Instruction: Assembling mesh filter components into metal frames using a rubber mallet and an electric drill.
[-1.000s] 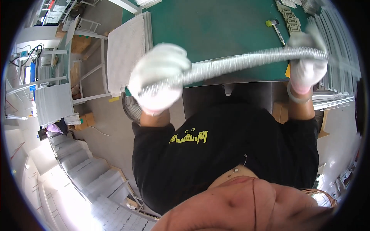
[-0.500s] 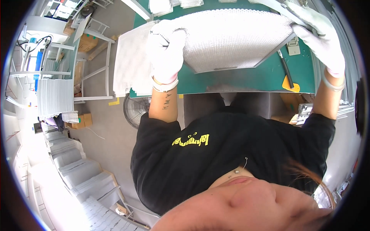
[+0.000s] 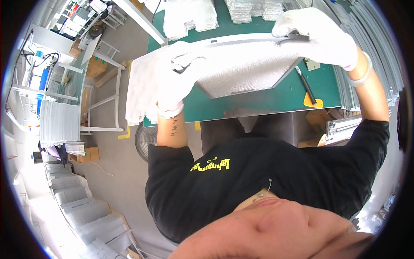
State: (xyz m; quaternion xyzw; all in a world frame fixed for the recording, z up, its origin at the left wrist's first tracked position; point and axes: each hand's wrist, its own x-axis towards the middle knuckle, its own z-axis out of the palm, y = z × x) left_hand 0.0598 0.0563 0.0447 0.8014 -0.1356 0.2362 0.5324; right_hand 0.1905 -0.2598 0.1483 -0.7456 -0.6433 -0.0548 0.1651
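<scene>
Between my hands, a framed mesh panel [image 3: 248, 71] is held tilted above the green tabletop [image 3: 258, 101], with a pale metal rail along its far edge. My left hand [image 3: 179, 73], in a white glove, is closed at the panel's left end; a small dark metallic piece shows at its fingers. My gloved right hand [image 3: 317, 36] is closed round the right end of the far rail, its fingers bent over the edge. A black-handled tool [image 3: 306, 85] lies on the table right of the panel, across a flat yellow piece [image 3: 313, 102].
White mesh sheets [image 3: 140, 90] are stacked at the table's left edge, with more stacks [image 3: 189, 19] at the back. Long metal strips [image 3: 375, 47] stand along the right. A fan [image 3: 145, 141] is on the floor, left of the table's front.
The panel has tilted, so its far rail now faces up and less mesh shows. My right hand has moved left and up over the rail; my left hand has come slightly nearer.
</scene>
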